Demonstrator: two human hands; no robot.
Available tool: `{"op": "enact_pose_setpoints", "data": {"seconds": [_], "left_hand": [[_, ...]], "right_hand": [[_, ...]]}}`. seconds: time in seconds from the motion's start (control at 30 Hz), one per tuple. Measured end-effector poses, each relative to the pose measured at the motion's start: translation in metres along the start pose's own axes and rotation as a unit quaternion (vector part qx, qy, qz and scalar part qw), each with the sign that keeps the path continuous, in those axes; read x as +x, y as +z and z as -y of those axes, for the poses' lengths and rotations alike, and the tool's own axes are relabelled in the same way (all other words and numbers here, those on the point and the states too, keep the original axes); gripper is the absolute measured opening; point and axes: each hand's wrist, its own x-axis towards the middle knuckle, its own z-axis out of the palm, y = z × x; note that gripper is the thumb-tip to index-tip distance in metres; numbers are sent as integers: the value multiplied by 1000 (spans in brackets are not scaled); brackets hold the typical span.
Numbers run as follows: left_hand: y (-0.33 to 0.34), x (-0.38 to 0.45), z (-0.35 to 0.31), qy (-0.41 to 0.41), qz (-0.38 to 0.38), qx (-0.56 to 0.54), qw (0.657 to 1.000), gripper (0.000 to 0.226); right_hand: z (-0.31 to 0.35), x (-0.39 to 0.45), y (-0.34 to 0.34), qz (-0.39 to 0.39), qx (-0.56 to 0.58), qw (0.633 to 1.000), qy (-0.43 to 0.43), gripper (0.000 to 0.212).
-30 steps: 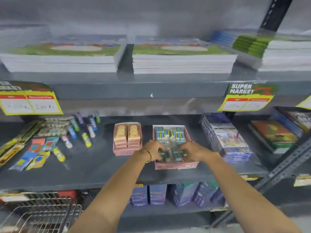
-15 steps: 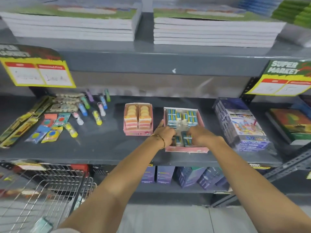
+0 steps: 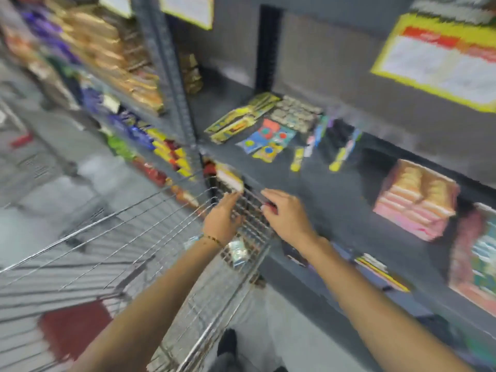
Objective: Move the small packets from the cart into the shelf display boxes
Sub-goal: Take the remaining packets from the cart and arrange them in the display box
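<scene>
Head view, blurred by motion: the cart (image 3: 112,251), a wire basket, takes up the lower left, its far corner close against the front edge of the grey shelf (image 3: 322,194). The left hand (image 3: 222,218) reaches over the cart's far end, palm down, fingers spread and loosely extended, holding nothing that can be made out; a thin bracelet (image 3: 212,238) circles its wrist. The right hand (image 3: 287,216) hovers just right of the cart's far corner, above the shelf edge, fingers spread and empty as far as the blur allows. One small packet (image 3: 239,252), pale and shiny, lies inside the cart against its right wall, just below the left wrist; a second pale bit shows beside the wrist, too smeared to name. On the shelf, well right of the cart, stands a pink box (image 3: 414,200) stacked with orange-and-pink items, and further right at the frame edge a second box (image 3: 475,261) with blue-green contents, cut off. Further back on the shelf, beyond the cart's far corner, lie loose coloured packs (image 3: 265,140) and small tubes (image 3: 296,162). A yellow-bordered price tag (image 3: 440,63) hangs above the boxes. Left of the cart, another shelving bay holds snack bags (image 3: 112,49), all blurred. Below the cart's near end a dark shoe (image 3: 228,342) stands on the floor.
</scene>
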Motion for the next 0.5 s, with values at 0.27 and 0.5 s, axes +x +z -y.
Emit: {"op": "enact_pose_setpoints", "data": {"seconds": [0.27, 0.5], "left_hand": [[39, 1, 188, -114, 177, 108, 972, 102], [105, 16, 279, -136, 239, 130, 953, 108]], "right_hand": [[-8, 54, 196, 324, -212, 921, -43, 69], [-90, 60, 298, 411, -373, 831, 26, 68]]}}
